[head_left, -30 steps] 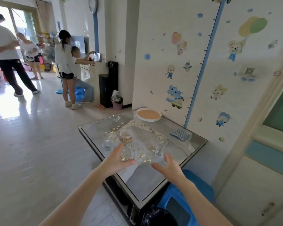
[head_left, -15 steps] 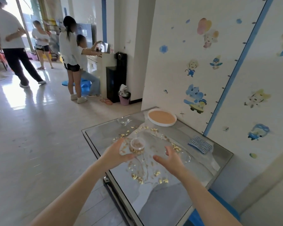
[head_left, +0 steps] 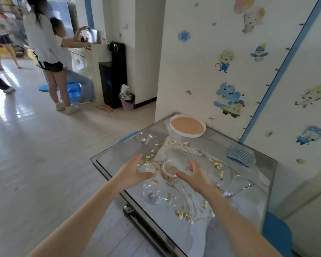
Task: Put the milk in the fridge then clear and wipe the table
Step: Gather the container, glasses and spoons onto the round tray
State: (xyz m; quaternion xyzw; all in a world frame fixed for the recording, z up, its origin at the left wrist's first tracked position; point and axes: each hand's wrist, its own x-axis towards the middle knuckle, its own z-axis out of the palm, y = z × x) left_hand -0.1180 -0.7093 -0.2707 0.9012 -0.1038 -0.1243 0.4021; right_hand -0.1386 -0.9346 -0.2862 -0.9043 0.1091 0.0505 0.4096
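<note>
A small clear cup (head_left: 170,168) of cereal is over the middle of the counter (head_left: 117,154), between the two hands – the left hand (head_left: 132,173) just left of it with fingers spread nearly straight, the right hand (head_left: 197,175) just right with fingers curved and thumb tip at its rim; whether either grips anything I cannot tell. Its round mouth faces up and toward the camera, with no clear long axis. Spilled flakes (head_left: 216,165) ring it – a glass bowl with a spoon (head_left: 154,196) lies nearer, a striped cloth (head_left: 240,157) and a round tray (head_left: 188,126) beyond
</note>
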